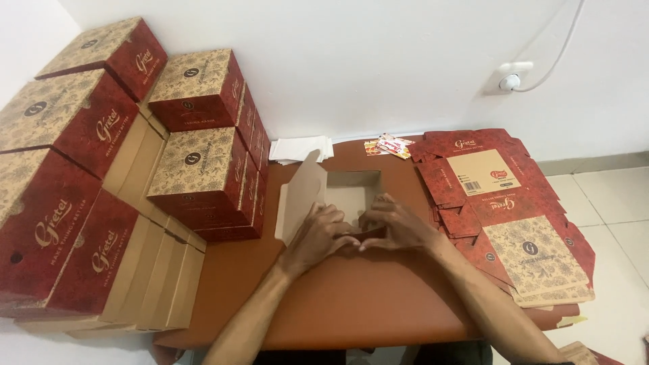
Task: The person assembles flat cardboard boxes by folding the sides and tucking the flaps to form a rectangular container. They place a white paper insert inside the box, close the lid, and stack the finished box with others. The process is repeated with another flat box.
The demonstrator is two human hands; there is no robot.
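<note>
A half-folded cardboard box (348, 192), plain brown inside, stands open on the reddish-brown table (351, 297) in front of me. Its lid flap leans up at the left. My left hand (318, 236) and my right hand (395, 226) press together on the box's near wall, fingers curled over the edge and fingertips touching. To the right lies a stack of flat unfolded box blanks (507, 216), dark red with a tan floral panel.
Finished red and tan boxes (196, 149) are stacked at the left, some on the table, many piled off its edge. White papers (301, 147) and small colourful packets (389, 145) lie by the wall. A wall socket (510, 78) with a cable sits upper right. Tiled floor is at the right.
</note>
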